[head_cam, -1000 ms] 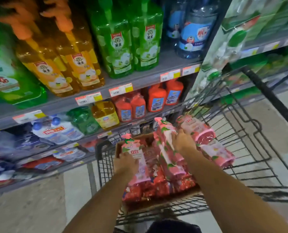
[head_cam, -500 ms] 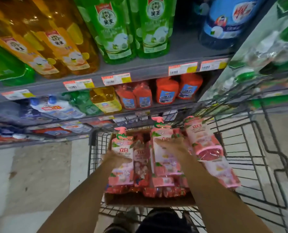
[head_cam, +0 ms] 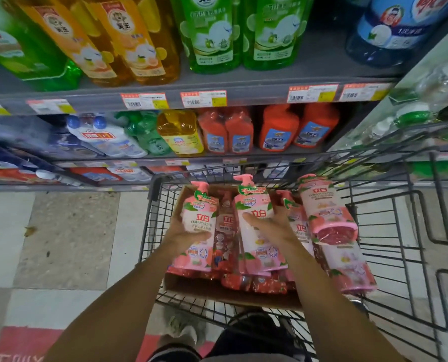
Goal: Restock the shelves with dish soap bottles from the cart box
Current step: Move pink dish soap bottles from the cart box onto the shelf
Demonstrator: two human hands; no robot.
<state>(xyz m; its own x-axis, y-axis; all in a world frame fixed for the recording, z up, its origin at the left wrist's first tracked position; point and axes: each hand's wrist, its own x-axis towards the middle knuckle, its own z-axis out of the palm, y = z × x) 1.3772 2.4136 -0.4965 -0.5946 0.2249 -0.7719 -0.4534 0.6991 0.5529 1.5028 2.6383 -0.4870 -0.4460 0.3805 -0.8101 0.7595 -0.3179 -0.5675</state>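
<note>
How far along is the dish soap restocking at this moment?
Early. Nothing shows as done: no pink pump bottle is visible on the shelves. In hand: the left hand grips one pink bottle and the right hand grips another, both over the box in the cart. Left: shelving these two, the pack leaning at the box's right, and the bottles lying inside.

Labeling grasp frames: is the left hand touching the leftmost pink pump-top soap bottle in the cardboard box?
Touching. The head view shows the left hand wrapped around the leftmost pink pump-top soap bottle, thumb across its front label.
</note>
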